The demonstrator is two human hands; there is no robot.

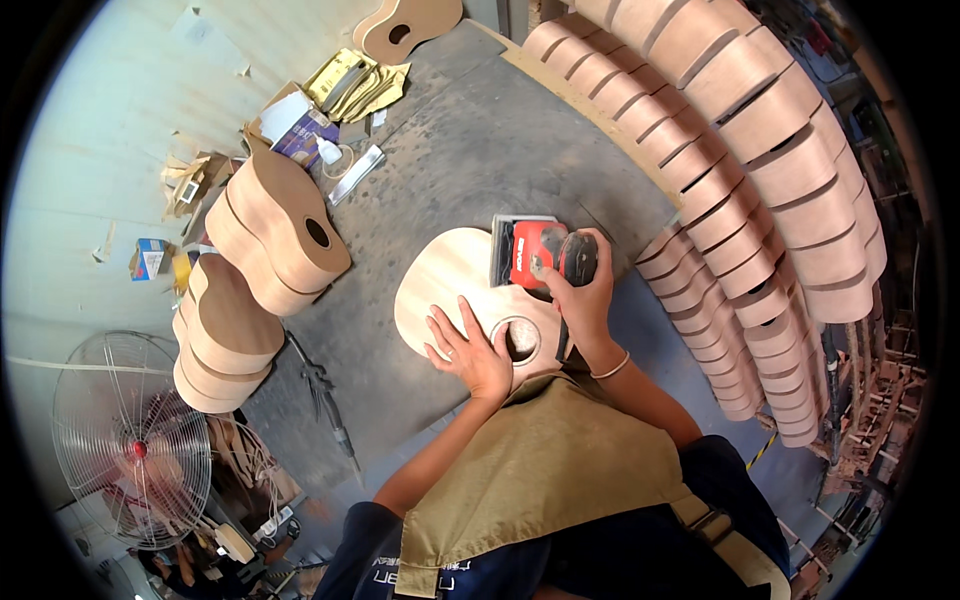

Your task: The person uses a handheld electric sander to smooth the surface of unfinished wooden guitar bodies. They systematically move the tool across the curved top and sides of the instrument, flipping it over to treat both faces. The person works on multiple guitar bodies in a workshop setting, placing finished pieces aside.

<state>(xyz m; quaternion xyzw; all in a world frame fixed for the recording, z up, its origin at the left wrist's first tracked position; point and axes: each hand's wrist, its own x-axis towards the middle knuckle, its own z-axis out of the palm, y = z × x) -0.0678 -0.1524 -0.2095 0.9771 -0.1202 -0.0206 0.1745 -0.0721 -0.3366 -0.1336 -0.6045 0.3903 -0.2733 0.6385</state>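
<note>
A pale wooden ukulele or small guitar body [428, 297] lies before me on the dark worktable, its round sound hole towards me. My left hand [468, 358] rests flat on its top with fingers spread, the thumb beside the hole. Wrapped round the black rear grip of a red and black electric sander [527, 252] is my right hand [583, 292]. The sander's flat pad sits over the far right edge of the body; the contact beneath it is hidden. A brown apron [550, 455] covers the near end of the body.
Stacked wooden bodies [275, 225] stand at the left, near a wire fan [140, 448]. Tall rows of bodies [720, 200] line the right. On the worktable [440, 130] lie yellow sheets [375, 88], a small white bottle [328, 151] and a black air gun [325, 395]. Another body [425, 25] is at the back.
</note>
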